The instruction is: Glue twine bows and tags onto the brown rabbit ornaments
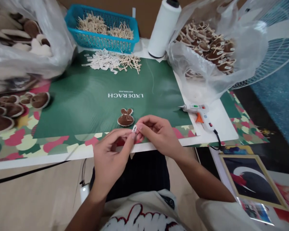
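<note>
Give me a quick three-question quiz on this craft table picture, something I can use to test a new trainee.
1. Multiple choice: what do the left hand and the right hand pinch together?
A) a coin
B) a small white tag
C) a pair of scissors
2. True or false: the glue gun lies on the table to the right of both hands, and neither hand touches it.
3. Fill in the blank: the blue basket at the back holds pale ____.

Key: 1 B. 2 true. 3 strings.
</note>
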Tool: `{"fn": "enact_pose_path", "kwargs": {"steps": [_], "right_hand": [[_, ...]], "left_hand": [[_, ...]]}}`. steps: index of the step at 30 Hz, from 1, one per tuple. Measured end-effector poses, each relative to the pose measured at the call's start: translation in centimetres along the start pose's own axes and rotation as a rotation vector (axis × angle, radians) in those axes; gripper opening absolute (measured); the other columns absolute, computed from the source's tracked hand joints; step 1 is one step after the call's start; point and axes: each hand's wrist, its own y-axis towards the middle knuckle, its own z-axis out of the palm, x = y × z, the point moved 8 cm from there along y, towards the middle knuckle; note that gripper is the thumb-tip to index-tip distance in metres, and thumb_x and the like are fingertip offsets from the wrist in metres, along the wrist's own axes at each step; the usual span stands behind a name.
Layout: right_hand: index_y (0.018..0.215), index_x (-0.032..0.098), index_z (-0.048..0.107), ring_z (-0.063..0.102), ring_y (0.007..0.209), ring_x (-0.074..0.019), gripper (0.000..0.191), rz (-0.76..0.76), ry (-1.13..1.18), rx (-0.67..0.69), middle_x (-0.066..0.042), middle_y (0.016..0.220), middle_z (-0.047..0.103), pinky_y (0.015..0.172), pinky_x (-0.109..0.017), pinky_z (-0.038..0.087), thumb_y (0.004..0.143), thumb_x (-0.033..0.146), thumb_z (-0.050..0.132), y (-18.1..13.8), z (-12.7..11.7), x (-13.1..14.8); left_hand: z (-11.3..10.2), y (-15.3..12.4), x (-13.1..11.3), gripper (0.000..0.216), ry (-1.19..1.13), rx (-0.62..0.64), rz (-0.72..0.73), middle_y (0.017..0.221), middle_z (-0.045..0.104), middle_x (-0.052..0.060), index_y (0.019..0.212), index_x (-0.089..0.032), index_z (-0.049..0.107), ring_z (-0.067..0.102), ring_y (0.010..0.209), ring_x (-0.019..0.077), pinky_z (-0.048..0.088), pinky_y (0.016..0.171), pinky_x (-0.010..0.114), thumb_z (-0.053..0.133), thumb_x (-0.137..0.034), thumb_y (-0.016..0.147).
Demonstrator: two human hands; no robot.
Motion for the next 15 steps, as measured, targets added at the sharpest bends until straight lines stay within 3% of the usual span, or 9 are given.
{"fn": "enact_pose_path", "kwargs": {"steps": [5,9,11,13,15], "right_hand": [[0.091,0.023,0.066,0.067,0.077,-0.0149,0.007,-0.208,-0.402,-0.045,-0.002,0.086,0.072,0.071,-0.029,0.056,0.096,0.027,0.066,-1.8,0.0,1.4],[0.084,0.023,0.063,0.062,0.075,-0.0145,0.009,-0.384,-0.627,-0.004,-0.001,0.083,0.069,0.071,-0.029,0.05,0.093,0.019,0.063,-1.9,0.6,3.0],[0.082,0.024,0.062,0.061,0.074,-0.0147,0.011,-0.393,-0.619,-0.053,0.0,0.082,0.068,0.071,-0.029,0.049,0.092,0.019,0.062,-1.1,0.3,3.3],[0.08,0.024,0.062,0.061,0.076,-0.0152,0.012,-0.357,-0.577,-0.138,-0.001,0.084,0.069,0.072,-0.03,0.049,0.091,0.018,0.061,0.0,-0.4,3.0],[0.079,0.024,0.062,0.061,0.078,-0.0154,0.013,-0.299,-0.525,-0.191,-0.001,0.087,0.07,0.072,-0.03,0.049,0.091,0.018,0.06,1.1,-0.8,2.3]], "left_hand": [[-0.3,0.5,-0.5,0.008,0.063,0.108,0.058,0.087,0.076,0.001,0.088,-0.022,0.076,0.069,0.076,0.0129,0.056,0.065,0.025,0.073,-0.023,0.096],[-0.1,1.4,-1.7,0.012,0.165,0.253,0.153,0.085,0.073,0.0,0.084,-0.021,0.071,0.064,0.071,0.0121,0.051,0.061,0.025,0.071,-0.02,0.096],[-0.6,2.1,-2.1,0.003,0.262,0.19,0.227,0.093,0.073,0.002,0.093,-0.022,0.072,0.067,0.078,0.0141,0.054,0.068,0.027,0.072,-0.02,0.096],[-1.4,2.8,-2.4,0.017,0.4,0.067,0.309,0.11,0.072,0.006,0.111,-0.023,0.072,0.07,0.095,0.0194,0.057,0.082,0.032,0.074,-0.021,0.094],[-1.5,3.3,-2.0,0.033,0.502,0.023,0.354,0.121,0.069,0.009,0.124,-0.023,0.067,0.07,0.108,0.0241,0.058,0.089,0.036,0.076,-0.022,0.092]]}}
